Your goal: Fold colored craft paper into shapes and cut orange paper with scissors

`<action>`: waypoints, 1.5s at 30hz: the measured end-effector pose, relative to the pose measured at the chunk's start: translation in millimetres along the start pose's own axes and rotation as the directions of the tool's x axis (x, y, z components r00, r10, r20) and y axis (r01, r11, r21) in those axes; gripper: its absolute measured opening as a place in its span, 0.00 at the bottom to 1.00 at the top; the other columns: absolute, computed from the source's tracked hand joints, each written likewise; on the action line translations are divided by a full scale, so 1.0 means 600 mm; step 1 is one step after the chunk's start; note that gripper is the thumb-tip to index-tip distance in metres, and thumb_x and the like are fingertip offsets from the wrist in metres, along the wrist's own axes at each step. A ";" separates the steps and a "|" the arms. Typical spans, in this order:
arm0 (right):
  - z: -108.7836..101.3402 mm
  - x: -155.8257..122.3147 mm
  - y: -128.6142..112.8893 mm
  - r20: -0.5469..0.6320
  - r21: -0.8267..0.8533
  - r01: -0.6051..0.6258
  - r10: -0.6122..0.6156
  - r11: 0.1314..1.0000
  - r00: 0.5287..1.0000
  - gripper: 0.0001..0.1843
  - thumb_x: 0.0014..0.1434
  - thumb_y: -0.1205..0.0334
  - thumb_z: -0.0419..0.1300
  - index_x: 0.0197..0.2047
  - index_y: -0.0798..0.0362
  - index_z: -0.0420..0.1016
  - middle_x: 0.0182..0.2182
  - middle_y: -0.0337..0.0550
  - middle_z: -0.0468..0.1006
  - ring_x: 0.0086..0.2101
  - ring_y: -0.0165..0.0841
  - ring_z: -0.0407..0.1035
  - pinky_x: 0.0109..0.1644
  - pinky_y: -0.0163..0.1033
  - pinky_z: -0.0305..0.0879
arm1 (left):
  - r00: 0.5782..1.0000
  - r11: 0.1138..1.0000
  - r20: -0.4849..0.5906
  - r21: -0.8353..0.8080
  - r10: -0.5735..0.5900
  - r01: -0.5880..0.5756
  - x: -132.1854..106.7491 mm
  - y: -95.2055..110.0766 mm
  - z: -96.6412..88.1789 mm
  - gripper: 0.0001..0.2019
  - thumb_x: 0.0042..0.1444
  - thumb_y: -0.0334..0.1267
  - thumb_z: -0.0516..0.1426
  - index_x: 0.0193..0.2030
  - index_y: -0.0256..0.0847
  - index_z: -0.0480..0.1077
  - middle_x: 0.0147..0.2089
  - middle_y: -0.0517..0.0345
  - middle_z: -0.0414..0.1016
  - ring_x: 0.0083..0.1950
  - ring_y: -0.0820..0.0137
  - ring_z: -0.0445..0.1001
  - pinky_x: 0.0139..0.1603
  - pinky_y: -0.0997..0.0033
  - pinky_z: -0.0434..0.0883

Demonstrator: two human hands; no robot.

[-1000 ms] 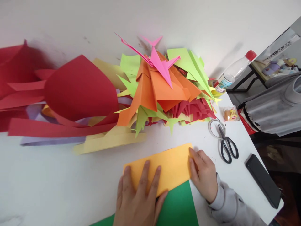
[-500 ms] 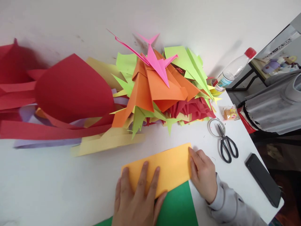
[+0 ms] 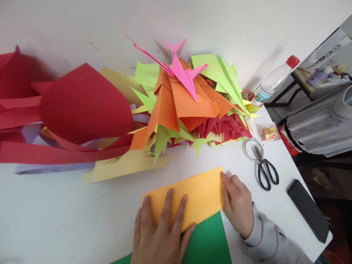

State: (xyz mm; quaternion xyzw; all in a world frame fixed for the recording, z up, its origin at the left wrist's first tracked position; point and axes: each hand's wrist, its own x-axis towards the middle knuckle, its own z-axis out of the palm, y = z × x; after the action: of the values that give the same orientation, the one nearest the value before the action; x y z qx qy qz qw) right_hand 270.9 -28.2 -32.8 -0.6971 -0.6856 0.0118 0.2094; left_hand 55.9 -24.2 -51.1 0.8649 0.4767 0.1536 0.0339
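A folded yellow-orange sheet of paper [image 3: 202,194] lies at a slant on the white table, partly over a green sheet [image 3: 210,238]. My left hand [image 3: 162,231] rests on its left part with the fingers spread. At the paper's right edge, my right hand [image 3: 238,205] pinches the border between thumb and forefinger near the upper corner. Behind the paper rises a pile of folded paper pieces, with orange folded paper [image 3: 192,106] and a pink paper crane [image 3: 183,75] on top.
Black-handled scissors [image 3: 265,168] lie over a roll of clear tape [image 3: 249,150] on the right. Nearby are a black phone [image 3: 308,209], a wrapped snack [image 3: 269,132] and a red-capped bottle [image 3: 271,86]. Curled red paper [image 3: 86,102] fills the back left.
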 end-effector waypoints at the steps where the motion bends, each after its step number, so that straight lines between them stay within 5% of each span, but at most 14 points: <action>1: 0.000 0.000 0.000 0.001 -0.002 -0.002 0.002 1.000 1.000 0.19 0.67 0.68 0.46 0.58 0.57 0.67 0.32 0.46 0.72 0.28 0.33 0.66 0.30 0.38 0.66 | 1.000 1.000 -0.001 0.003 0.003 -0.003 0.000 0.000 0.000 0.40 0.60 0.40 0.55 0.73 0.45 0.35 0.76 0.44 0.30 0.71 0.29 0.34 0.60 0.27 0.56; 26: -0.003 0.002 -0.003 -0.007 -0.021 -0.001 0.001 1.000 1.000 0.19 0.68 0.66 0.45 0.57 0.58 0.69 0.32 0.46 0.72 0.27 0.33 0.66 0.29 0.38 0.64 | 1.000 1.000 -0.002 0.020 -0.012 0.012 0.001 0.004 -0.001 0.40 0.60 0.41 0.55 0.73 0.44 0.35 0.76 0.43 0.31 0.71 0.30 0.35 0.60 0.29 0.58; 35: -0.007 0.002 -0.004 0.010 0.003 0.010 -0.010 1.000 1.000 0.19 0.68 0.58 0.50 0.56 0.59 0.70 0.32 0.47 0.72 0.31 0.36 0.69 0.33 0.40 0.67 | 0.998 0.999 -0.048 0.037 -0.032 0.034 0.001 0.008 0.000 0.27 0.57 0.43 0.57 0.64 0.40 0.63 0.67 0.37 0.59 0.70 0.29 0.40 0.58 0.33 0.60; 45: -0.005 0.000 0.004 -0.014 0.000 0.050 -0.050 0.999 0.999 0.20 0.68 0.55 0.51 0.57 0.58 0.68 0.32 0.46 0.72 0.30 0.36 0.68 0.34 0.40 0.67 | 0.998 0.994 -0.036 0.093 -0.047 0.051 0.006 0.015 -0.006 0.27 0.56 0.46 0.57 0.62 0.42 0.65 0.67 0.41 0.59 0.70 0.30 0.41 0.57 0.36 0.61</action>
State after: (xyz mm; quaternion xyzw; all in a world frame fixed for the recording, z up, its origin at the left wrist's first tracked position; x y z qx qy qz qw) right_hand 274.3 -29.2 -30.7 -0.6798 -0.7013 0.0016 0.2144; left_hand 64.0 -26.3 -45.2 0.8509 0.5050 0.1446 -0.0109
